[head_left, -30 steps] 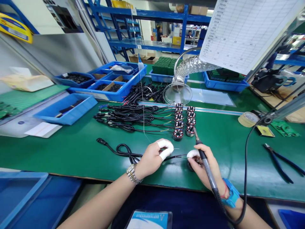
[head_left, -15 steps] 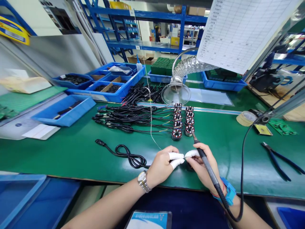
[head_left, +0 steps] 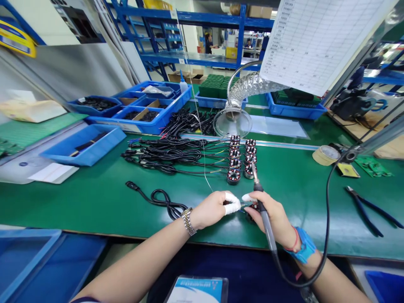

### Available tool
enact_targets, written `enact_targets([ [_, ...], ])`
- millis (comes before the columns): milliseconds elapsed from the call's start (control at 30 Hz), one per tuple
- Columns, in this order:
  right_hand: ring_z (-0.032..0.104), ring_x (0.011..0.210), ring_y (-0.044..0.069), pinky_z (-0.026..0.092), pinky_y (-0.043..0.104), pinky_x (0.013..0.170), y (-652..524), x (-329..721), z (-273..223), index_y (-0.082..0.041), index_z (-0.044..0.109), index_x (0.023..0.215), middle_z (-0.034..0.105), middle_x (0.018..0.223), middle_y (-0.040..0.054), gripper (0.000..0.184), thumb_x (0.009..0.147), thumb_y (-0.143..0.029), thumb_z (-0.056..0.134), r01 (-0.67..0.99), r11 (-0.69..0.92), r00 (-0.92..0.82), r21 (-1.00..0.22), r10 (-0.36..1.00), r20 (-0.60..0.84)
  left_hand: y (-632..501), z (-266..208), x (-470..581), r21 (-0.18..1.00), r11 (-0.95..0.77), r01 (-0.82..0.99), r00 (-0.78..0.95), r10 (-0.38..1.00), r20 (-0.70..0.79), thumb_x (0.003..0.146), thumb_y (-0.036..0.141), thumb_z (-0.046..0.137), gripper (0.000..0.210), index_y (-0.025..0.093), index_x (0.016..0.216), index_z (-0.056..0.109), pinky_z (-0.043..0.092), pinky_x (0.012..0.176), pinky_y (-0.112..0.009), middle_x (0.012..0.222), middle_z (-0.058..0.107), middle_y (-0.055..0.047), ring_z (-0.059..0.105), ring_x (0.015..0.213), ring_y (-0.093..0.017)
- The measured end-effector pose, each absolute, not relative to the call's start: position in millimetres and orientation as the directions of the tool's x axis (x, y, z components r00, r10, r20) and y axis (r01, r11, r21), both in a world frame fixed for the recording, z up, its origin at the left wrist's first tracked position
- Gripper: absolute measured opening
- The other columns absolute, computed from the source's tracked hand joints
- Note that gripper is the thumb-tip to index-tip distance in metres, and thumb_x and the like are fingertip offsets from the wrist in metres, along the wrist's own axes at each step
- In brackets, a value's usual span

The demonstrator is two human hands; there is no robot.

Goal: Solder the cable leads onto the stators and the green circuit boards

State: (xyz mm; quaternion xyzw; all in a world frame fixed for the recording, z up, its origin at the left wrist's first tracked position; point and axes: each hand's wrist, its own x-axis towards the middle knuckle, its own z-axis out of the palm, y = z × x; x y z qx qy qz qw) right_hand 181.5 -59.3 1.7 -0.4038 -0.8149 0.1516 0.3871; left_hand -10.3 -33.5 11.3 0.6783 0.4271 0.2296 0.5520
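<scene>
Right hand (head_left: 274, 212) holds soldering iron (head_left: 267, 225) slanting forward-left, tip foremost

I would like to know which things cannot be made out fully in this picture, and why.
All in the head view:
Black cable: part of its length is hidden by the left hand.
Ring-shaped coil: partly covered by the right hand.
Hanging sheet: writing too small to read; top edge cuts it off.
Badge: cut off by the bottom edge.

Bright light leaves soft glare on the tabletop (head_left: 307, 210).
</scene>
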Motion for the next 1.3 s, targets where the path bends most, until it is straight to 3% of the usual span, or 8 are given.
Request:
enact_targets([
  [200, 0.055, 0.063, 0.010, 0.046, 0.020, 0.059, -51, 174, -2, -0.022, 0.048, 0.102, 0.058, 0.076, 0.0003, 0.021, 0.081, -0.016, 0.051, 0.492, 0.662, -0.437, -0.565, 0.750, 0.497, -33, 7, -11, 0.960, 0.045, 0.275, 0.517, 0.836, -0.187, 0.072, 0.030, 0.060, 0.018, 0.014, 0.071, 0.065, 0.040, 0.069, -0.024, 0.076, 0.061, -0.002, 0.053, 0.072, -0.014],
  [400, 0.059, 0.070, 0.010, 0.048, 0.021, 0.067, -52, 181, -3, -0.023, 0.046, 0.106, 0.061, 0.084, 0.0006, 0.030, 0.078, -0.020, 0.057, 0.513, 0.519, -0.279, -0.683, 0.854, 0.440, -28, -2, -8, 0.966, 0.153, 0.210, 0.399, 0.888, -0.227, 0.068, 0.027, 0.060, 0.014, 0.014, 0.065, 0.060, 0.037, 0.068, -0.025, 0.070, 0.057, -0.001, 0.050, 0.068, -0.013],
  [700, 0.054, 0.068, 0.011, 0.045, 0.023, 0.065, -62, 174, -10, -0.021, 0.047, 0.104, 0.057, 0.079, 0.0017, 0.025, 0.079, -0.016, 0.051, 0.541, 0.551, -0.392, -0.636, 0.834, 0.389, -31, -1, -9, 0.966, 0.122, 0.228, 0.402, 0.892, -0.208, 0.069, 0.026, 0.057, 0.012, 0.014, 0.066, 0.057, 0.036, 0.066, -0.024, 0.070, 0.053, 0.000, 0.047, 0.068, -0.013],
  [1000, 0.054, 0.061, 0.010, 0.045, 0.021, 0.062, -66, 167, -4, -0.020, 0.043, 0.108, 0.057, 0.073, -0.0015, 0.033, 0.076, -0.017, 0.051, 0.544, 0.382, -0.281, -0.747, 0.922, 0.267, -36, -4, -10, 0.961, 0.103, 0.257, 0.412, 0.888, -0.205, 0.071, 0.025, 0.055, 0.012, 0.014, 0.067, 0.056, 0.037, 0.067, -0.025, 0.071, 0.053, 0.000, 0.047, 0.068, -0.013],
  [1200, 0.057, 0.065, 0.011, 0.046, 0.022, 0.062, -77, 191, 17, -0.021, 0.054, 0.099, 0.063, 0.079, 0.0019, 0.017, 0.082, -0.022, 0.051, 0.600, 0.479, -0.301, -0.641, 0.877, 0.374, -39, -1, -11, 0.949, 0.042, 0.313, 0.442, 0.878, -0.185, 0.072, 0.021, 0.054, 0.010, 0.014, 0.066, 0.057, 0.037, 0.067, -0.024, 0.075, 0.054, -0.001, 0.049, 0.070, -0.013],
  [1300, 0.058, 0.073, 0.013, 0.047, 0.024, 0.066, -79, 207, 31, -0.022, 0.055, 0.107, 0.065, 0.086, 0.0034, 0.025, 0.082, -0.022, 0.051, 0.588, 0.541, -0.347, -0.602, 0.840, 0.417, -39, 3, -8, 0.939, 0.036, 0.341, 0.441, 0.876, -0.194, 0.071, 0.018, 0.052, 0.009, 0.014, 0.063, 0.056, 0.037, 0.065, -0.024, 0.075, 0.053, 0.000, 0.049, 0.068, -0.012],
])
